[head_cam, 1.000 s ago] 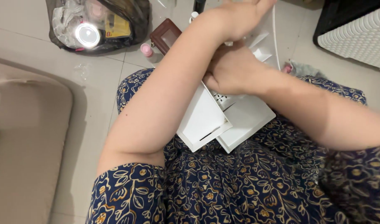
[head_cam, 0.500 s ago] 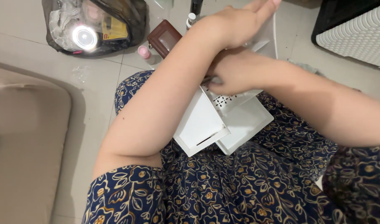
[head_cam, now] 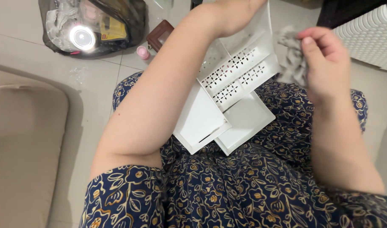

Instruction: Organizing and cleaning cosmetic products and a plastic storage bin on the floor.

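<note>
A white plastic organiser (head_cam: 227, 105) with perforated flower-pattern dividers rests tilted on my lap, which is covered by dark blue floral fabric. My left hand (head_cam: 233, 14) reaches across and grips the organiser's far top edge, its fingers partly cut off by the frame's upper border. My right hand (head_cam: 324, 59) is lifted to the right of the organiser, pinching a crumpled grey cloth (head_cam: 292, 57) between thumb and fingers.
On the tiled floor at the upper left lies a dark plastic bag (head_cam: 92, 25) stuffed with rubbish. A brown wallet-like case (head_cam: 159, 36) and a small pink cap (head_cam: 142, 52) sit beside it. A beige cushion (head_cam: 24, 143) fills the left; a white lattice basket (head_cam: 366, 33) stands upper right.
My right hand has come away from the organiser's inside and moved right and up, holding the grey cloth. The perforated dividers are now uncovered. My left hand keeps its hold.
</note>
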